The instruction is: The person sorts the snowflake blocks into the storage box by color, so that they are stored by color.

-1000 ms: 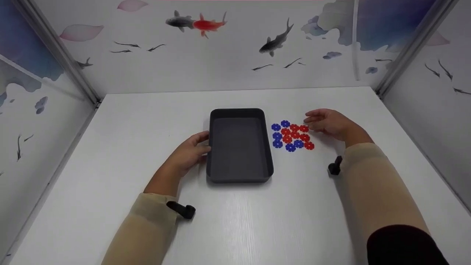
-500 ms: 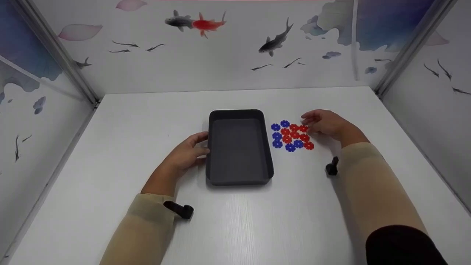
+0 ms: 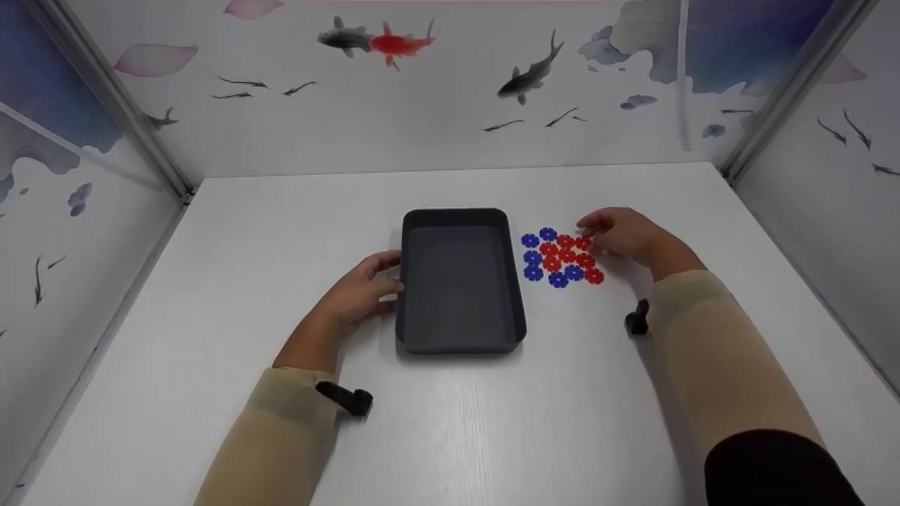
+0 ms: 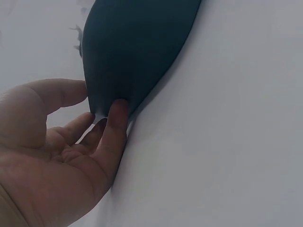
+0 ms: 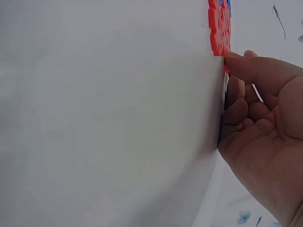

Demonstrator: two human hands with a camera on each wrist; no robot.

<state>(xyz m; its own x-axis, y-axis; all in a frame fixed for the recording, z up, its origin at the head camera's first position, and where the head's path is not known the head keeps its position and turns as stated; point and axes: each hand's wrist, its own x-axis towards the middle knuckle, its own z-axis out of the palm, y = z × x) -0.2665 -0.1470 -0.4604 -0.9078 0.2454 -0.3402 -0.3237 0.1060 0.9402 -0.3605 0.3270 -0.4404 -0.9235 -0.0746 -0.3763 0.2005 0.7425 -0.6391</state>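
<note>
A dark grey rectangular tray (image 3: 457, 288) lies in the middle of the white table, with nothing in it. My left hand (image 3: 355, 295) rests against its left wall; in the left wrist view, thumb and fingertips touch the outside of the tray (image 4: 137, 42). To the tray's right, several red and blue flower-shaped discs lie flat in a loose cluster, including a blue disc (image 3: 530, 241). My right hand (image 3: 622, 232) is over the cluster's far right corner, thumb tip right at a red disc (image 3: 583, 243), fingers bent beyond it. Red discs (image 5: 220, 28) show past that thumb in the right wrist view.
White panels painted with fish close off the table (image 3: 450, 429) at the back and both sides. A black wrist mount (image 3: 344, 398) sits on the left sleeve, another wrist mount (image 3: 637, 318) on the right.
My right hand has shifted slightly left, bringing its thumb over the red disc at the far right corner. The left hand stays at the tray wall, and the discs lie as before.
</note>
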